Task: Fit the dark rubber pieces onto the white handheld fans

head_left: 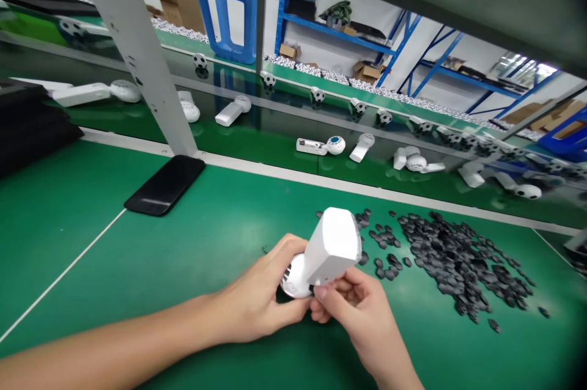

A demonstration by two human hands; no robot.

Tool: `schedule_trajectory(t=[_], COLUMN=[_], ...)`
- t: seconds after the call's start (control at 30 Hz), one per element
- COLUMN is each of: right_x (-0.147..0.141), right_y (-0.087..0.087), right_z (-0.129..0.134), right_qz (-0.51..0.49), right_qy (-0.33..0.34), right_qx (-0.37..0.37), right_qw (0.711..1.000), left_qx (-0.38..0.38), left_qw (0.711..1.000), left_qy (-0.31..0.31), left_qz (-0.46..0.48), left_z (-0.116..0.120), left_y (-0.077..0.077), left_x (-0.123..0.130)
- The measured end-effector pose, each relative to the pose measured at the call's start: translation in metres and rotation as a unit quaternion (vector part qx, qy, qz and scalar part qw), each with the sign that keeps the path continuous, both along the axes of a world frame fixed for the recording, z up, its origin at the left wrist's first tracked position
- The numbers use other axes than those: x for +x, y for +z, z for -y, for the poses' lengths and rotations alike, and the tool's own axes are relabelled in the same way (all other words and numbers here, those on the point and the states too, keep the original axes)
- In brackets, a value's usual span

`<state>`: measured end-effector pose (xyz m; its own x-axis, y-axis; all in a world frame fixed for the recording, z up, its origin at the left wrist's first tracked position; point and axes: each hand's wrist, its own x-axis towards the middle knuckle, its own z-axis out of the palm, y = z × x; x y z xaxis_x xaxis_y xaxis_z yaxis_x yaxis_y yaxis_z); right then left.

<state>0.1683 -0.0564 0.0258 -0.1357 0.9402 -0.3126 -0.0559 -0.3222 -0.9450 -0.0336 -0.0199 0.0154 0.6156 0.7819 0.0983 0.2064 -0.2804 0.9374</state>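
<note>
White gadget (334,240): It is in both hands, over the desk (206,255). Its blocky end sticks up. Its round end (297,277) is low.
Left hand (261,295): The grip curls around the round end, with the thumb on the near side.
Right hand (355,304): Thumb and fingers pinch close to where the two ends meet. They seem to hold a small dark bit, but the fingers hide most of it, so I can't be sure.
Feel: The gadget looks light, hard and smooth. It might slip, and a drop could crack it.
Best hold: The round end should fit a palm, and the block's flat sides look good to squeeze.
Black bits (447,255): They lie in a messy heap on the right. Some are just behind the gadget, so a low swing could scatter them.
Rail (284,172): This pale edge runs along the back.
Room: Green desk stretches from the left arm to the phone (165,185), so there looks to be space that way.
</note>
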Motion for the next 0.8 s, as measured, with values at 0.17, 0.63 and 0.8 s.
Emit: schedule_trajectory(t=[0.17,0.63,0.8], right_x=[0.002,0.085,0.168], right_y=[-0.016,0.004,-0.01], right_z=[-0.005,-0.022,-0.058], right_qz=[0.011,0.373,0.613], right_qy=[0.02,0.009,-0.083], right_qx=[-0.006,0.171,0.183], right_qw=[1.0,0.912,0.764], left_qx=[0.018,-0.064,-0.118], left_qw=[1.0,0.998,0.993], left_qy=[0.009,-0.007,0.007], left_qz=[-0.01,-0.017,-0.003], left_z=[0.001,-0.005,-0.009], left_y=[-0.003,0.002,0.005], left_x=[0.002,0.004,0.001])
